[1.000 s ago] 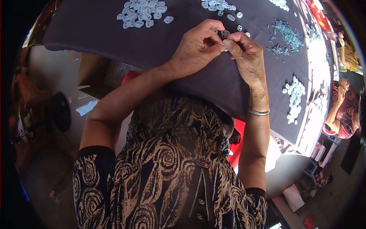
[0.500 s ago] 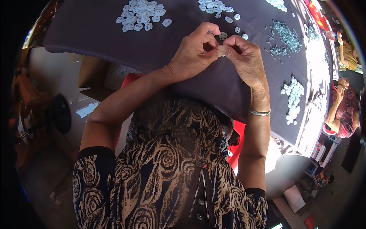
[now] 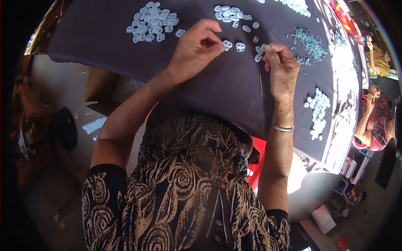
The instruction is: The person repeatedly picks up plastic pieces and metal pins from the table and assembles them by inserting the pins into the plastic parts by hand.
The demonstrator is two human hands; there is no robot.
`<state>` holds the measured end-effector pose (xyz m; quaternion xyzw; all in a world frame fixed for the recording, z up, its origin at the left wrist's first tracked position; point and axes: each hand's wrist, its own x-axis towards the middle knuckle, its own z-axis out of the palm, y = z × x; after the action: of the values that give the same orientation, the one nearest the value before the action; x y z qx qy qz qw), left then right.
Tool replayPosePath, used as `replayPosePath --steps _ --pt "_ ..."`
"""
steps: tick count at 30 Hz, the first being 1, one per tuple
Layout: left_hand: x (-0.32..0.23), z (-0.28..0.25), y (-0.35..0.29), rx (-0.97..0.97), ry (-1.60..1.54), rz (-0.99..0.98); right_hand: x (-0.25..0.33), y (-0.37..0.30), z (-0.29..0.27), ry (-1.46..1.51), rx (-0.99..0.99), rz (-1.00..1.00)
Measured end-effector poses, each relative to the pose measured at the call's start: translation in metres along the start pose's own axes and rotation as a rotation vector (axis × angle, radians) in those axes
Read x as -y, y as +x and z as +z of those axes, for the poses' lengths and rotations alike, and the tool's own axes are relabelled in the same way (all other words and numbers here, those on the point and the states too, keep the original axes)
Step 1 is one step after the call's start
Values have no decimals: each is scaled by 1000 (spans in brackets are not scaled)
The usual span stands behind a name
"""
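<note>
My left hand (image 3: 197, 52) is over the dark tablecloth, its thumb and forefinger closed at the edge of a small white plastic piece with two holes (image 3: 227, 45). A similar two-holed piece (image 3: 240, 47) lies just to its right. Farther right, my right hand (image 3: 282, 65) has its thumb pressed to the curled fingers; what they hold, if anything, is hidden. White oval pieces (image 3: 258, 57) lie beside its fingertips. A thin tan stick (image 3: 261, 85) rests on the cloth left of my right wrist.
White two-holed pieces form a pile (image 3: 153, 23) at far left and another pile (image 3: 230, 13) at far centre. Small metallic-looking parts (image 3: 310, 44) are heaped at right, with more white pieces (image 3: 318, 113) nearer. Another person (image 3: 377, 121) sits past the right table edge.
My hands have moved apart from where they met. The left went left with a white two-holed piece at its fingertips; the right moved slightly right, beside the oval pieces.
</note>
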<state>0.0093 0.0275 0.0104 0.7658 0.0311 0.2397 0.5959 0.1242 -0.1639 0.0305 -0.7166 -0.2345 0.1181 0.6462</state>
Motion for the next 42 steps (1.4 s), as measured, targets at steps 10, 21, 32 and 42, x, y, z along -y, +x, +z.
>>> replayPosePath --steps 10,21,32,42 --pt "9 -6 3 -115 -111 -85 21 5 22 -378 160 -184" --pt "15 -3 3 -136 -32 -25 10 31 -5 -488 95 -200" --pt "17 -1 1 -141 37 76 17 14 -20 -530 167 -24" --pt "9 0 0 -124 -1 -4 18 2 -8 -733 222 -254"
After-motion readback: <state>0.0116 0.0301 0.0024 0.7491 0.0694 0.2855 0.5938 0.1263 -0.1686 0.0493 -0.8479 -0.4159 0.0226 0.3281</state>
